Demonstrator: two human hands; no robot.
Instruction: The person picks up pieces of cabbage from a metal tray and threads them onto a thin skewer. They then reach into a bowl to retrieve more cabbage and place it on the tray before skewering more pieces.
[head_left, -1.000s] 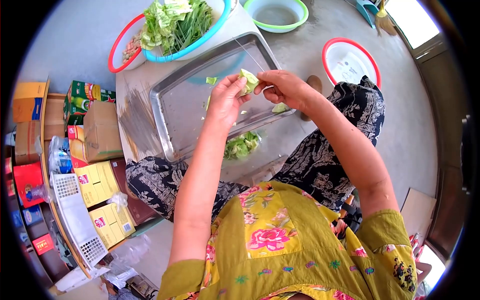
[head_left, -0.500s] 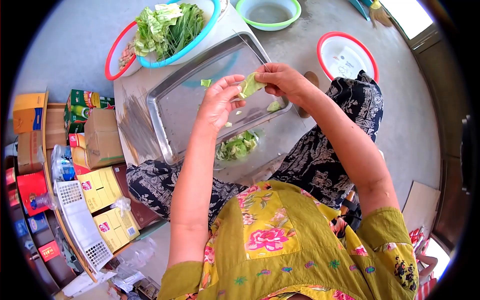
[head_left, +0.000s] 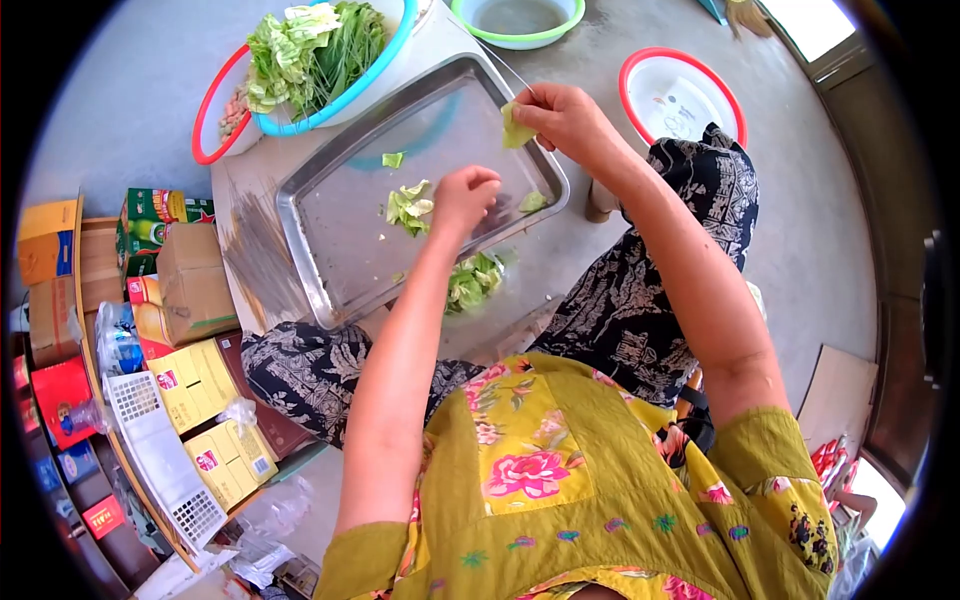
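My right hand point(head_left: 572, 122) is closed over the tray's right end, pinching a pale green lettuce leaf piece point(head_left: 516, 128). A thin skewer point(head_left: 508, 66) sticks out from that hand towards the upper left. My left hand point(head_left: 464, 205) is over the middle of the metal tray point(head_left: 322, 290), with its fingers curled; their inner side is hidden. Just left of it lies a small heap of torn lettuce point(head_left: 407, 207) in the tray. One lettuce scrap point(head_left: 392, 159) lies farther up, another point(head_left: 533, 201) near the right rim.
Many thin skewers point(head_left: 262, 250) lie left of the tray. A blue-rimmed basin point(head_left: 404, 40) of greens and a red-rimmed basin point(head_left: 203, 130) stand behind. More lettuce point(head_left: 474, 282) sits below the tray's near edge. Cardboard boxes point(head_left: 200, 285) are at left; another red-rimmed basin point(head_left: 738, 105) is on the floor.
My hands have come apart: the right has moved slightly up with the leaf piece, the left has dropped away from it. The lettuce heap in the tray now shows beside my left hand.
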